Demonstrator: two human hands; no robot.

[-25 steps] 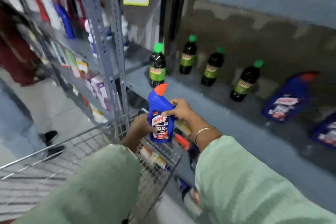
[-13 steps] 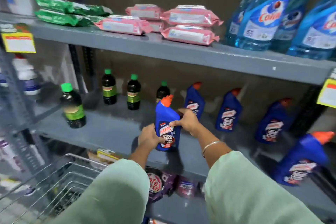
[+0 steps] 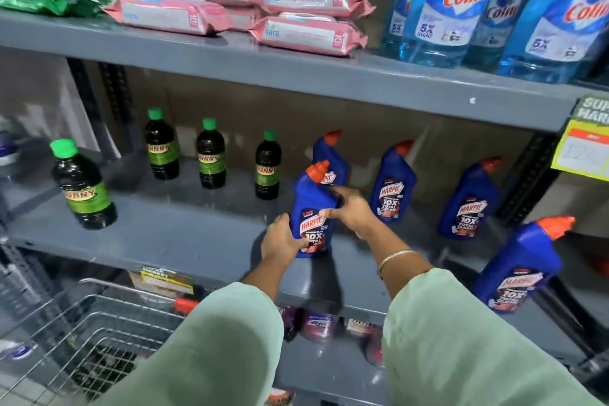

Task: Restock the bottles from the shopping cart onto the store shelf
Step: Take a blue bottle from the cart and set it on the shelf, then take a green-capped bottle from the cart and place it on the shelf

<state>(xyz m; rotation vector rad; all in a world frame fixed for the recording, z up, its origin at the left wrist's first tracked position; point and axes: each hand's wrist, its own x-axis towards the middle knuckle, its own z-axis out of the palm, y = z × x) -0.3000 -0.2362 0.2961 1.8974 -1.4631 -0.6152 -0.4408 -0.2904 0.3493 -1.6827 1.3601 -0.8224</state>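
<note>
Left hand (image 3: 280, 241): wrapped round the blue bottle's (image 3: 311, 214) lower left side.
Blue bottle: upright, base at the middle shelf's (image 3: 184, 234) front edge.
Right hand (image 3: 351, 212): clasps its right shoulder; both equally near.

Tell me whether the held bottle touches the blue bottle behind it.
Cannot tell. In the head view the held bottle overlaps the bottle behind it, so no gap or contact shows between them.

blue Harpic bottle (image 3: 313, 217) lifted from cart, now lowered upright onto middle shelf (image 3: 184, 234), hands clasping
</note>
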